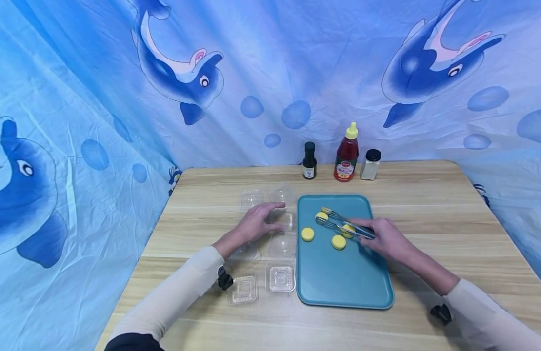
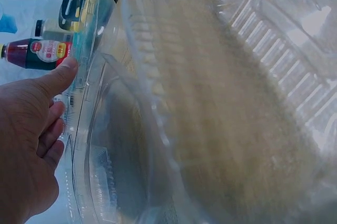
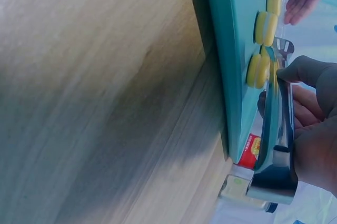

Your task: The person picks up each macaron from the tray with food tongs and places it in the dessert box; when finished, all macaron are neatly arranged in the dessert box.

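My right hand [image 1: 388,239] grips a pair of metal tongs [image 1: 347,228] over the teal tray [image 1: 340,287]. The tongs' tips lie on either side of a yellow macaron [image 1: 321,216] near the tray's upper left; whether they squeeze it I cannot tell. Several more macarons sit close by, one of them [image 3: 258,70] standing out in the right wrist view beside the tongs. At the tray's left, my left hand [image 1: 259,222] is spread, thumb apart from the fingers, by a clear plastic container [image 1: 288,222]. A firm hold on it is not visible.
Several clear hinged plastic containers [image 1: 280,278] stand in columns left of the tray. Behind it are a dark small bottle [image 1: 309,163], a red sauce bottle [image 1: 346,158] and a black-lidded jar [image 1: 370,165]. A blue dolphin curtain [image 1: 274,87] hangs behind the wooden table [image 1: 428,195].
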Demonstrator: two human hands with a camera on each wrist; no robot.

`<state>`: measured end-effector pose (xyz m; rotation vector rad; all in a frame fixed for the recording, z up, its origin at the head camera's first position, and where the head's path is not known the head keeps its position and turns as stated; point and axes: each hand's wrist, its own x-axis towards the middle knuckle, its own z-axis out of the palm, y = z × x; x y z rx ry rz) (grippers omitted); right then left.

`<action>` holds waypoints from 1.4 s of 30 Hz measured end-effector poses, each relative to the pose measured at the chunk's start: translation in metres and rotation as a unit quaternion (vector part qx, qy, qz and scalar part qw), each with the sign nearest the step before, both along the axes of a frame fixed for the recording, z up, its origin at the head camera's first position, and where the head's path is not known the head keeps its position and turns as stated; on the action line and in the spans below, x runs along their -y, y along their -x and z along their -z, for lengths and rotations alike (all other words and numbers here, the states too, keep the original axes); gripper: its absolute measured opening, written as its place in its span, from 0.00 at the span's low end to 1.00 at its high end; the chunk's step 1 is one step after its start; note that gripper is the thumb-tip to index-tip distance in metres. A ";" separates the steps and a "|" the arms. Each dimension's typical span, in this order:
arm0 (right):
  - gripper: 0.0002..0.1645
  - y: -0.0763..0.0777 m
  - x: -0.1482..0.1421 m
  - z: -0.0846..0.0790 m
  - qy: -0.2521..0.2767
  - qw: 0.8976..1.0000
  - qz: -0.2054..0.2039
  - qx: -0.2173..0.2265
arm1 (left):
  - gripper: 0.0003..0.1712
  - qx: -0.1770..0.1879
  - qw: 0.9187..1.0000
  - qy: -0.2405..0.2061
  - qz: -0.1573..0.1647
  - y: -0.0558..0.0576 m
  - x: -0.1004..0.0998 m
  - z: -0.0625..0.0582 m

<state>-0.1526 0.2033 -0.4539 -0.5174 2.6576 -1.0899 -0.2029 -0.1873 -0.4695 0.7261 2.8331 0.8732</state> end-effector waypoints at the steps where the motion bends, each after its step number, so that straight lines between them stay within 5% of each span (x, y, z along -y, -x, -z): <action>1: 0.35 0.001 0.000 0.000 0.002 1.000 -0.001 0.000 | 0.45 0.000 1.000 0.000 -0.001 0.000 0.000 0.000; 30: 0.34 0.021 0.041 -0.020 0.040 0.994 -0.076 -0.060 | 0.44 -0.006 1.000 -0.002 -0.002 0.001 0.000 -0.002; 42: 0.33 0.026 0.074 -0.018 0.037 0.994 -0.102 -0.033 | 0.44 -0.004 1.000 0.010 -0.003 -0.001 0.000 -0.001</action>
